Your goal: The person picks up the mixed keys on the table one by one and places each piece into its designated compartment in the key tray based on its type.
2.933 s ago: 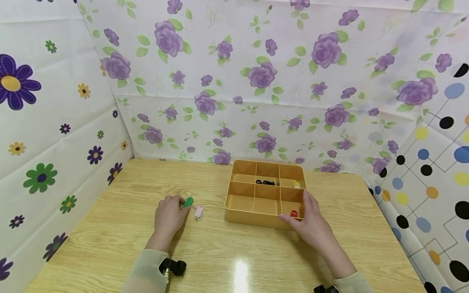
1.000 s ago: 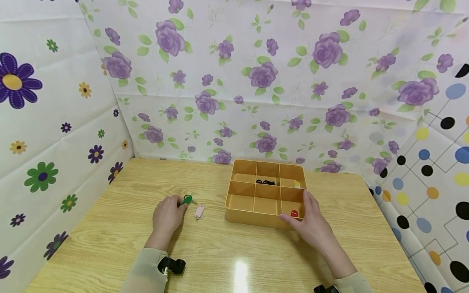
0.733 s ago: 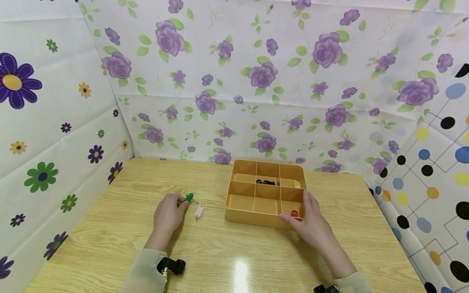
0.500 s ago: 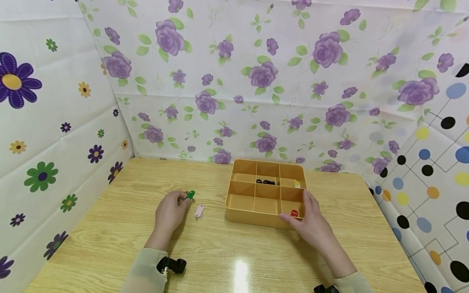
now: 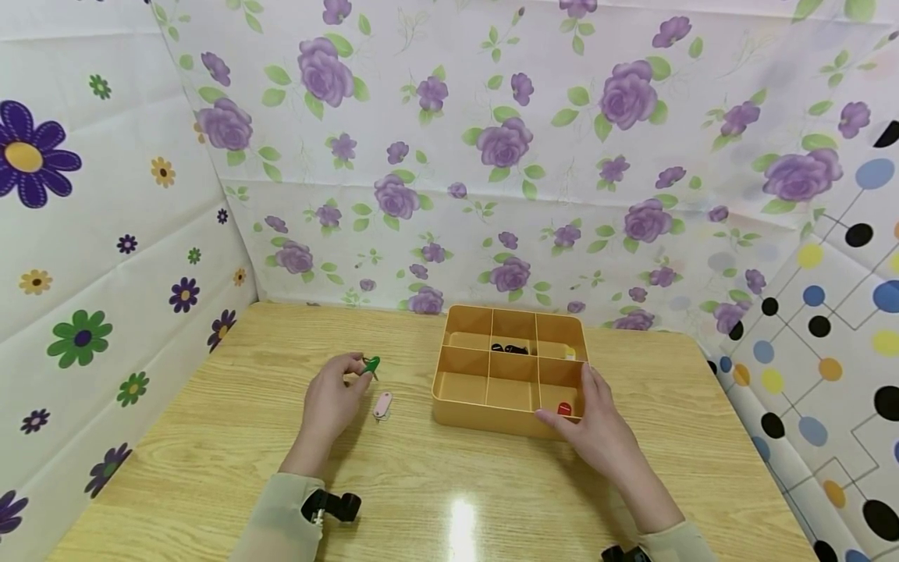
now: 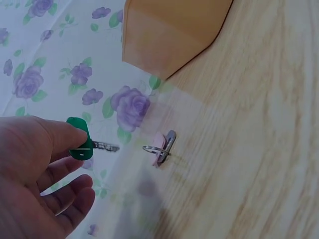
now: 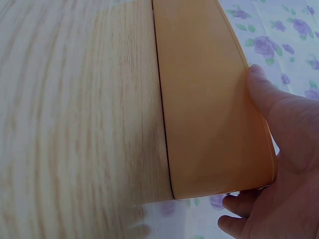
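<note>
My left hand (image 5: 333, 396) pinches a key with a green tag (image 5: 371, 364) between thumb and index finger, a little above the table. In the left wrist view the metal key blade (image 6: 105, 146) sticks out beyond the green plastic. Close by on the wood lies a second key with a pink tag (image 5: 382, 405), its split ring showing in the left wrist view. An orange box with several compartments (image 5: 485, 418) stands right of centre. My right hand (image 5: 600, 429) holds its near right corner, thumb on the front rim and fingers along the right side.
Inside the box are black key tags (image 5: 516, 350) in the back middle compartment, a yellow tag (image 5: 570, 353) at back right and a red tag (image 5: 564, 409) at front right. Flowered cloth (image 5: 421, 195) hangs behind the wooden table (image 5: 421, 499).
My left hand has shifted the green-tagged key along the table, then moved it slightly away from me and to the right. The right hand and box have stayed put.
</note>
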Motion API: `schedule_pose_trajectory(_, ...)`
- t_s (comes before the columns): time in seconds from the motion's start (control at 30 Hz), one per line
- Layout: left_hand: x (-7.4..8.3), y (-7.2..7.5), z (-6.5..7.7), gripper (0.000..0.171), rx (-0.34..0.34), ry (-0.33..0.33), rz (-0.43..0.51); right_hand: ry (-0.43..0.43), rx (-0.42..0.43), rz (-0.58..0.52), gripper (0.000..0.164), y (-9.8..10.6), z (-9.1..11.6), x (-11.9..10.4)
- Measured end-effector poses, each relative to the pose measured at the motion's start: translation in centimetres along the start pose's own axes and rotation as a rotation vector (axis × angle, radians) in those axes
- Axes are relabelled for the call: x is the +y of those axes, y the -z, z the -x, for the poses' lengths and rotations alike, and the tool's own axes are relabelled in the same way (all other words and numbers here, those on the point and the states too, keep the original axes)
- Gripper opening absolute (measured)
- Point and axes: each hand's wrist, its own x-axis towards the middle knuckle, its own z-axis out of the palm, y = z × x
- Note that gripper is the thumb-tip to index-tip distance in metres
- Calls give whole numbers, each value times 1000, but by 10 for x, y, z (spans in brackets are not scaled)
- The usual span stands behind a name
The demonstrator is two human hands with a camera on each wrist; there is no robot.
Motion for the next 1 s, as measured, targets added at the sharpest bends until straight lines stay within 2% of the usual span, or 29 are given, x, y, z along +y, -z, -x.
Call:
schedule_pose_trajectory(0.37, 8, -1, 1, 12, 9, 20, 25, 3, -1, 5, 134, -1, 1, 0)
schedule_pose_trajectory(0.77, 19, -6, -3, 13, 52, -3, 96, 10, 5, 0, 131, 0, 1, -1)
schedule_pose_trajectory(1.0, 32, -9, -5, 31, 10, 5, 198, 7, 3, -6, 126, 1, 1, -2)
